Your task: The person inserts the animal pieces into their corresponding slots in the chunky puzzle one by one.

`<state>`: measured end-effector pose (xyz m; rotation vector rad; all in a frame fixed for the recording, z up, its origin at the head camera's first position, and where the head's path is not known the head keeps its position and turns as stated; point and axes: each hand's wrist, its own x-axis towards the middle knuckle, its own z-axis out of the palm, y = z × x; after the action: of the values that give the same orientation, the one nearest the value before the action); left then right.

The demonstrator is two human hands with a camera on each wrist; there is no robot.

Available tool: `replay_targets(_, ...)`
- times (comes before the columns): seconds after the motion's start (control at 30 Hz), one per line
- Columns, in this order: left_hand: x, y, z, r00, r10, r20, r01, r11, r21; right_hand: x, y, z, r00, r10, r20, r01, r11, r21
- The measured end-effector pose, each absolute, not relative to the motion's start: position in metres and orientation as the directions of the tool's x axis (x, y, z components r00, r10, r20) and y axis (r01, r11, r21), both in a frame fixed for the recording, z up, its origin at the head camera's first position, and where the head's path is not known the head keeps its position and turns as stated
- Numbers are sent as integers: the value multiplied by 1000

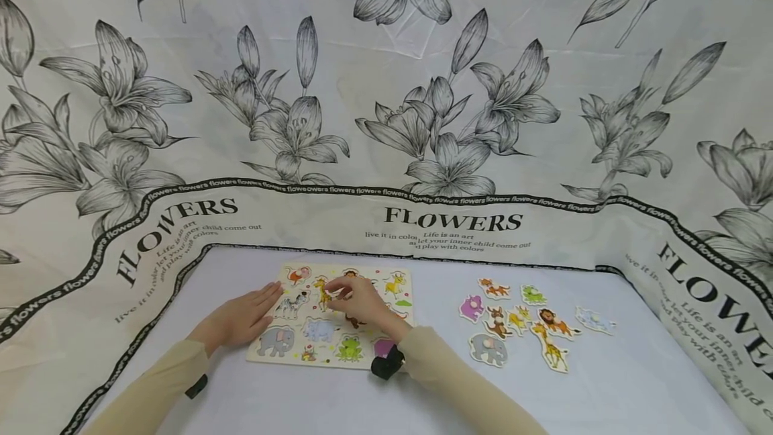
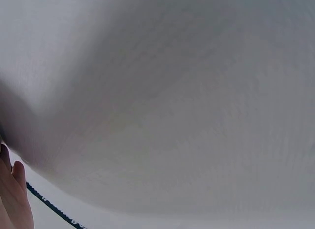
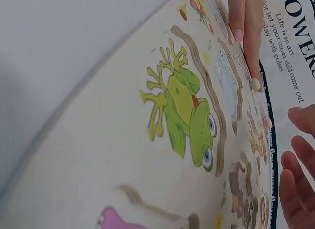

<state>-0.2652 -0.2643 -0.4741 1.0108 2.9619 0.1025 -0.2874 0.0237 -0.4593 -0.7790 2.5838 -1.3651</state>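
Lying flat on the white table, the animal puzzle board sits left of the middle in the head view. The right hand is over its upper middle, next to the giraffe picture; its grip is loosely bent, thumb and fingers apart with nothing seen between them in the right wrist view. Whether a fingertip touches the board is hard to tell. The left hand rests at the board's left edge, near the zebra, its grip spread wide and fingers extended. Along the board's near side are an elephant picture and a green frog. Well apart to the right lies a cluster of loose pieces, among them a purple hippo, a kangaroo, a lion, a giraffe piece and a grey elephant piece. Behind hangs a white curtain printed with dark lilies and the word FLOWERS.
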Motion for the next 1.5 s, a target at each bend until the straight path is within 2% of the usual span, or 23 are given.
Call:
replay_targets(0.17, -264, -264, -473, -790, 613, 19, 613, 788, 64, -287, 37, -458, -872, -473, 125, -378, 491, -785)
replay_targets(0.5, -263, -263, -473, -795, 606, 16, 606, 793, 65, -278, 65, -454, -853, -476, 212, -447, 459, -768)
replay_targets(1.03, -267, -267, -481, -784, 618, 56, 620, 782, 63, -263, 106, -450, -879, -410, 244, -437, 488, -755)
replay_targets(1.2, -266, -266, -477, -797, 603, 29, 603, 795, 70, -262, 113, -450, -881, -396, 259, -443, 497, -747)
replay_targets(1.5, -263, -266, -481, -768, 633, 100, 640, 765, 67, -253, 127, -453, -890, -374, 261, -428, 486, -762)
